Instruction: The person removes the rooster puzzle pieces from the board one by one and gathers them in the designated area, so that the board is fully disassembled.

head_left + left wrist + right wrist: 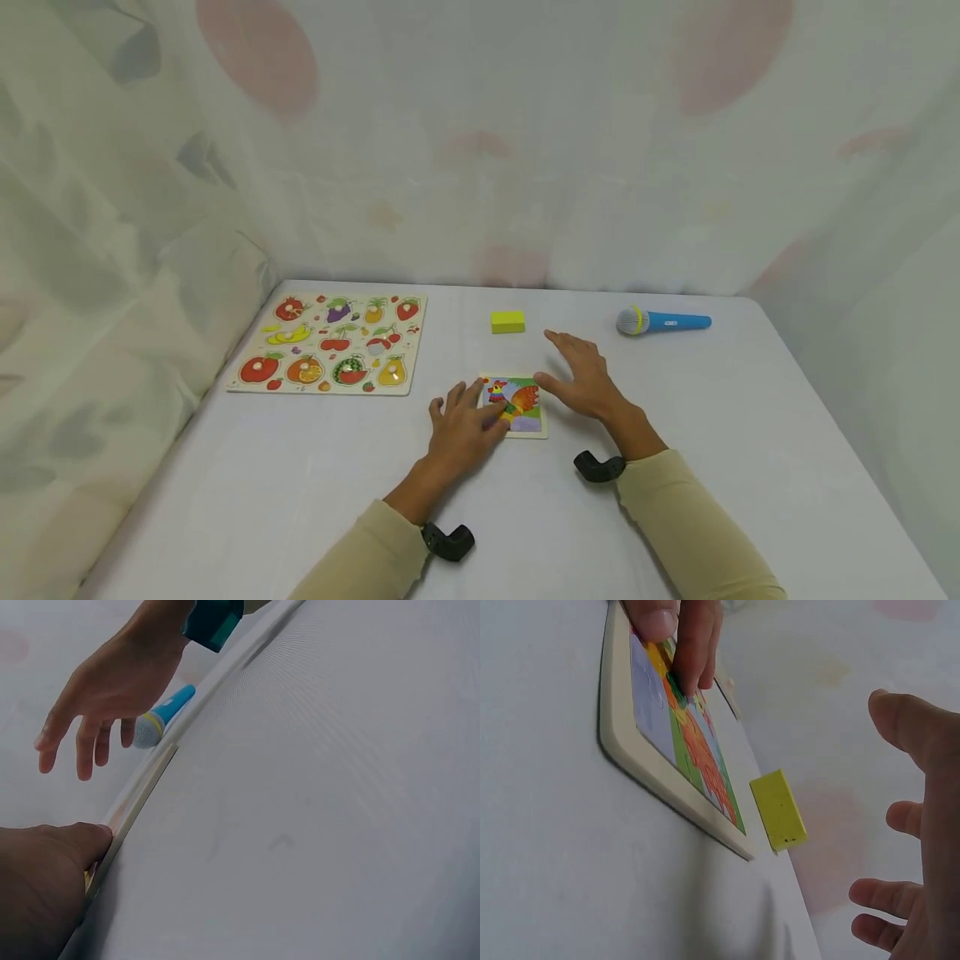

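We find the square puzzle flat on the white table, its pale rim thick and rounded at the corner, its inset picture a brightly coloured bird. The left hand rests fingers on that picture, pressing without a clenched grip. The right hand is raised near the puzzle's right edge, fingers spread and grasping nothing. Beyond, we note a yellow oblong block with dark specks on one face, a blue microphone with a rounded grey mesh head and yellow ring, and a thin fruit board with small knobs.
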Available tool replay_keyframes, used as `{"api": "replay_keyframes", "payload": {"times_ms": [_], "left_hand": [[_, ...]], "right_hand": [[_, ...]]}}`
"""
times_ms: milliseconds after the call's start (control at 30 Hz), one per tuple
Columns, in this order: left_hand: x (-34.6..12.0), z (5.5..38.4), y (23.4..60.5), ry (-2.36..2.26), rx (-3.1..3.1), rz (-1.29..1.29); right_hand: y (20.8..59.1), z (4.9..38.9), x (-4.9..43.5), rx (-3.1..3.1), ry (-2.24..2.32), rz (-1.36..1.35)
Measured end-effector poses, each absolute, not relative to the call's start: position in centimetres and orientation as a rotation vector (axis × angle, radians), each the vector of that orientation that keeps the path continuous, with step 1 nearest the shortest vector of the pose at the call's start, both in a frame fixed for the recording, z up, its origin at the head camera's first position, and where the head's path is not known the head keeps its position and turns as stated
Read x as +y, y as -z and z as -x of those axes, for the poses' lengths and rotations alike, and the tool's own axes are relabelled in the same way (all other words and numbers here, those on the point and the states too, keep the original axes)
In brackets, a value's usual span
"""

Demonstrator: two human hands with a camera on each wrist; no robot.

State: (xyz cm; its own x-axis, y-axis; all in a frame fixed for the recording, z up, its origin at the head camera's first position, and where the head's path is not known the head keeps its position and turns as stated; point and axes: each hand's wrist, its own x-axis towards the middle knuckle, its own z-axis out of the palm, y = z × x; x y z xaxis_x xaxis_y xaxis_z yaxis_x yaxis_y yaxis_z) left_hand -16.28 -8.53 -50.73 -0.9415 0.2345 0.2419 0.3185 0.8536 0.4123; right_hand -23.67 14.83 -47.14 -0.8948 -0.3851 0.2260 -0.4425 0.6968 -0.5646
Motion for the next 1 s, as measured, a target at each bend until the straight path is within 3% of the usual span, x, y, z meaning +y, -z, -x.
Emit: {"api": "replay_keyframes", "payload": {"times_ms": [1000], "left_hand": [[-8.5,16.0,50.8,0.595,-2.822,0.422]], "right_hand": [[49.5,24.4,9.9,-2.821,-1.000,-0.874]]}}
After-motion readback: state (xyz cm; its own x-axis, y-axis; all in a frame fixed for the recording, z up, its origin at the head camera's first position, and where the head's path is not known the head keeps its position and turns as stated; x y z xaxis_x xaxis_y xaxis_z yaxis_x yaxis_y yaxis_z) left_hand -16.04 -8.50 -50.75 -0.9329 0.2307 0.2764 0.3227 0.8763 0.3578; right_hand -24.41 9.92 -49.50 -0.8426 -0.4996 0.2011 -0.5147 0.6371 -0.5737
